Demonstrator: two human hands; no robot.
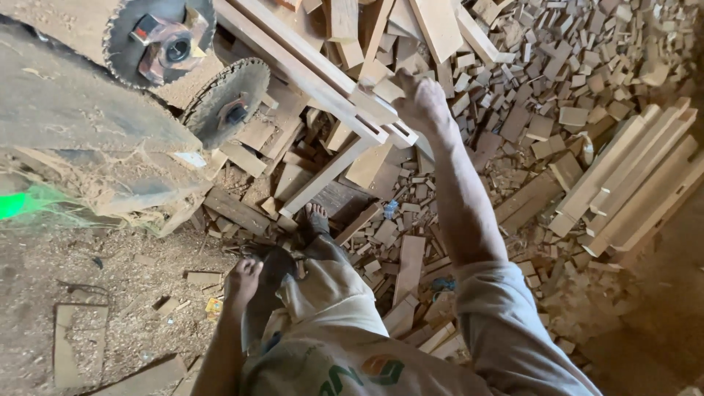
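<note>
Two bare hands show from above, over a floor (110, 308) of sawdust and wood offcuts. Little seems done yet. The right hand (419, 99), stretched forward, rests its fingers on the near end of a bundle of long wooden slats (323, 77) lying slantwise beside two circular saw blades (224, 103); whether it grips cannot be told. The left hand (243, 279) hangs loosely curled and empty, well apart from the slats.

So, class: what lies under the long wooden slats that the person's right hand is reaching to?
Under the long wooden slats by the right hand lie loose wood offcuts and sawdust. The floor beneath the pile is covered and cannot be seen.
</note>
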